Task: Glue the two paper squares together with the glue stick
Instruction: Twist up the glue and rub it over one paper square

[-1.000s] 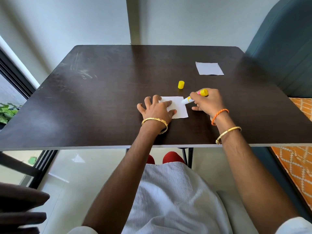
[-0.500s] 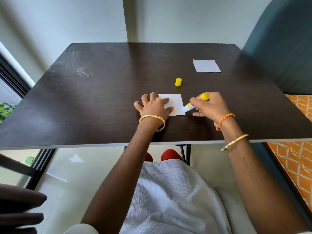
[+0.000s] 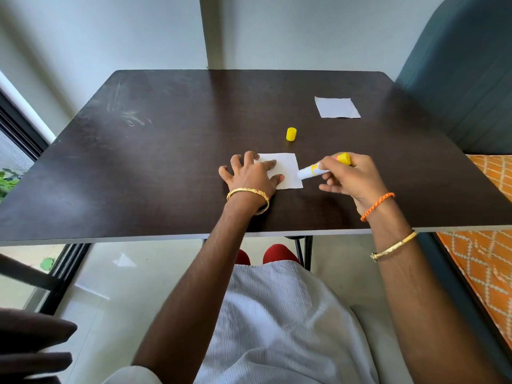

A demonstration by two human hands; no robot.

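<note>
While pinned, near paper square (image 3: 286, 170); yellow cap (image 3: 291, 133) just beyond.

Dark wooden table (image 3: 166, 167), surface scuffed toward far left corner. Lying on it: one white paper square (image 3: 286, 173) near front edge, centre; second paper square (image 3: 337, 107) toward far right corner; yellow cap (image 3: 291, 134) upright between them.
</note>
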